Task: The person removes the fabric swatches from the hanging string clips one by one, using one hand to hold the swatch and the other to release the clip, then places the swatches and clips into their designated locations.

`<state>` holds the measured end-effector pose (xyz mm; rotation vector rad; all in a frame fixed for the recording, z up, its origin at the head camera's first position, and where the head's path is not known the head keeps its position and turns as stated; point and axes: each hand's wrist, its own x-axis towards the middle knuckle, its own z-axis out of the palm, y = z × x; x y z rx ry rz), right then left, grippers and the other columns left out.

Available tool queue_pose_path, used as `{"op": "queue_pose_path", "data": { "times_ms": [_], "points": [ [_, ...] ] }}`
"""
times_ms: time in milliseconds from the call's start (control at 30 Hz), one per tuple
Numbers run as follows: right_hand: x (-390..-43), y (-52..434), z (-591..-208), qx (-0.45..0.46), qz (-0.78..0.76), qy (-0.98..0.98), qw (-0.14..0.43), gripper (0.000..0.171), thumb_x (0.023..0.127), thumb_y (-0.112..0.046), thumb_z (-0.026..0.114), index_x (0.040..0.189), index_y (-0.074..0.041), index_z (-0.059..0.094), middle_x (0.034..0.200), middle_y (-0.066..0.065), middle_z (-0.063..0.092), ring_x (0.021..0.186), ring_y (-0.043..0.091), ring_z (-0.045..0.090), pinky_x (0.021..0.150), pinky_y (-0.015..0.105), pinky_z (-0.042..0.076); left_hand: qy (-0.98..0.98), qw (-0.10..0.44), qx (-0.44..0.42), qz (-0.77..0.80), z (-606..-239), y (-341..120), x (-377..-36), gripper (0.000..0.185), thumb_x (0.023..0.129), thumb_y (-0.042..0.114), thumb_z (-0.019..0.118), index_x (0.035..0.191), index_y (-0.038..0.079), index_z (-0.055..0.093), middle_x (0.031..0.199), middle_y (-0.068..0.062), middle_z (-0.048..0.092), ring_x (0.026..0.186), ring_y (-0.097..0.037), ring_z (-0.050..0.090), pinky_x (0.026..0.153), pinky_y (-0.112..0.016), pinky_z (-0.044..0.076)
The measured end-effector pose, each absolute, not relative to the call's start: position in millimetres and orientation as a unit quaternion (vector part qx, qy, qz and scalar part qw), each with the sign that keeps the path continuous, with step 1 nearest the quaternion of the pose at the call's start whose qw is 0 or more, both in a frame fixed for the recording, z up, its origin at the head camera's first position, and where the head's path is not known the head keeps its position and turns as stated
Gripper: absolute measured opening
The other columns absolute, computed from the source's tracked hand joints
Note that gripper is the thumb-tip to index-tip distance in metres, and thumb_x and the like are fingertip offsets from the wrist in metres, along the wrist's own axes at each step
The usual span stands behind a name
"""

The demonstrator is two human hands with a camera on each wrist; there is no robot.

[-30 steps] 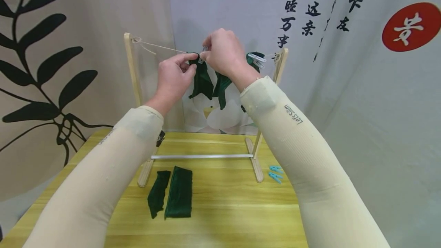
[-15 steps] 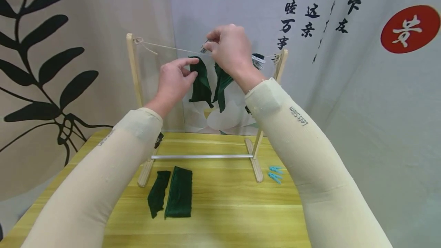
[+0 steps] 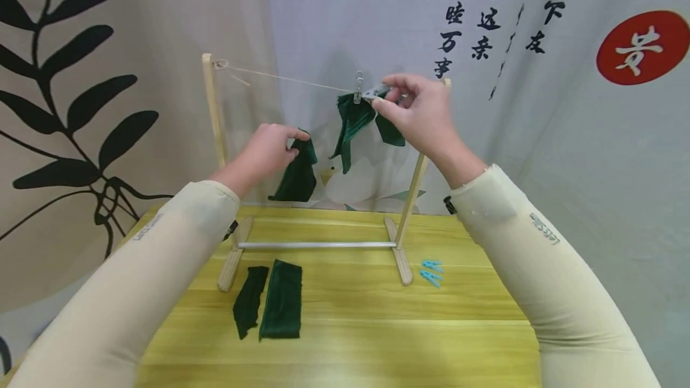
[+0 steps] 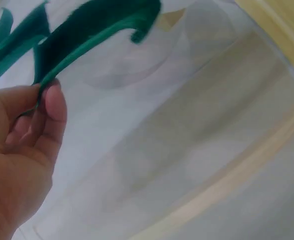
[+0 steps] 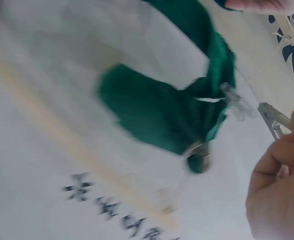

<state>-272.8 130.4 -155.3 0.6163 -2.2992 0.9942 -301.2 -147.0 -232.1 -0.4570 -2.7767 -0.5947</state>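
Left hand (image 3: 262, 149) pinching a green cloth (image 3: 295, 175), right hand (image 3: 417, 111) pinching a metal clip (image 3: 375, 92) by the string (image 3: 286, 79)

Bright, even indoor light with soft shadows; the head view is sharp, both wrist views motion-blurred.

A dark green cloth strip (image 3: 295, 172) hangs limp below the string (image 3: 286, 78), off it. A clear clip (image 3: 375, 92) sits at the string, beside a pegged green strip (image 3: 351, 121).
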Motion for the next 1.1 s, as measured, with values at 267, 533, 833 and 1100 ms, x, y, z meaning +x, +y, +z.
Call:
{"op": "queue_pose_path", "data": {
  "times_ms": [267, 533, 833, 1100],
  "points": [
    [-249, 221, -229, 0.142, 0.358, -0.911, 0.150, 0.033, 0.090, -0.026, 0.071, 0.119, -0.010, 0.067, 0.101, 0.005, 0.071, 0.085, 0.016, 0.063, 0.067, 0.018, 0.052, -0.958, 0.050, -0.144, -0.243, -269, -166, -291, 0.046, 0.095, 0.012, 0.065, 0.139, 0.023, 0.059, 0.052, -0.004, 0.051, 0.043, -0.013, 0.038, 0.048, -0.028, 0.039],
    [-237, 290, -320, 0.081, 0.366, -0.926, 0.045, 0.044, 0.092, -0.037, 0.071, 0.126, -0.011, 0.063, 0.108, 0.005, 0.070, 0.089, 0.014, 0.066, 0.070, 0.023, 0.056, -0.946, 0.015, -0.169, -0.278, -316, -163, -271, 0.052, 0.093, 0.012, 0.067, 0.141, 0.024, 0.055, 0.048, 0.001, 0.040, 0.041, -0.013, 0.035, 0.047, -0.026, 0.038],
    [-223, 313, -385, 0.037, 0.397, -0.917, -0.009, 0.048, 0.091, -0.036, 0.072, 0.129, -0.008, 0.062, 0.109, 0.008, 0.070, 0.091, 0.015, 0.067, 0.071, 0.025, 0.056, -0.931, -0.035, -0.179, -0.316, -365, -132, -240, 0.056, 0.091, 0.011, 0.070, 0.142, 0.029, 0.054, 0.077, -0.002, 0.061, 0.048, -0.012, 0.047, 0.046, -0.026, 0.042],
    [-217, 317, -399, 0.026, 0.401, -0.915, -0.025, 0.049, 0.091, -0.036, 0.072, 0.131, -0.009, 0.061, 0.110, 0.008, 0.069, 0.093, 0.016, 0.067, 0.074, 0.027, 0.056, -0.906, -0.078, -0.170, -0.379, -370, -114, -211, 0.057, 0.090, 0.016, 0.073, 0.138, 0.040, 0.055, 0.069, 0.002, 0.066, 0.064, -0.015, 0.063, 0.051, -0.029, 0.044]
  ]
}}
